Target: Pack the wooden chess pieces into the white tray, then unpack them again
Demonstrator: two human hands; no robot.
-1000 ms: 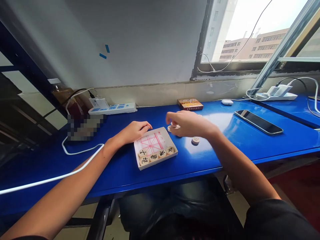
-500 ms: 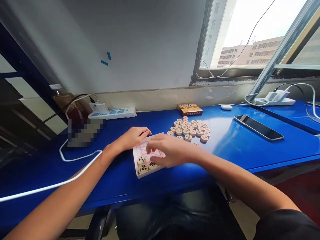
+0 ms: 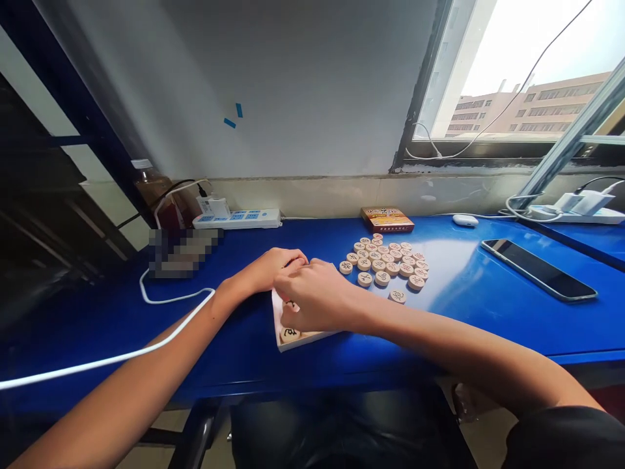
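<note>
A shallow white box (image 3: 312, 339) lies on the blue table, holding round wooden Chinese chess pieces; one black-marked piece (image 3: 290, 334) shows at its near left corner. My left hand (image 3: 279, 268) is at the box's far left side, its fingers curled at the rim. Over the inside of the box, my right hand (image 3: 319, 296) is bent downward with its fingers closed. Its fingertips are hidden, so I cannot tell what they hold. Right of the box, a loose black-marked piece (image 3: 397, 296) lies apart from a cluster of chess pieces (image 3: 392, 268).
A brown-red printed box (image 3: 387, 220) stands behind the cluster. Toward the right lie a phone (image 3: 540, 270) and a white earbud case (image 3: 465, 221). Power strips (image 3: 237, 219) with chargers sit along the wall. A white cable (image 3: 146, 352) passes over my left forearm. A bottle (image 3: 151, 185) stands back left.
My right hand has moved left over the box, its fingers now closer together and covering more of the pieces. My left hand stays at the rim. The view has shifted slightly.
</note>
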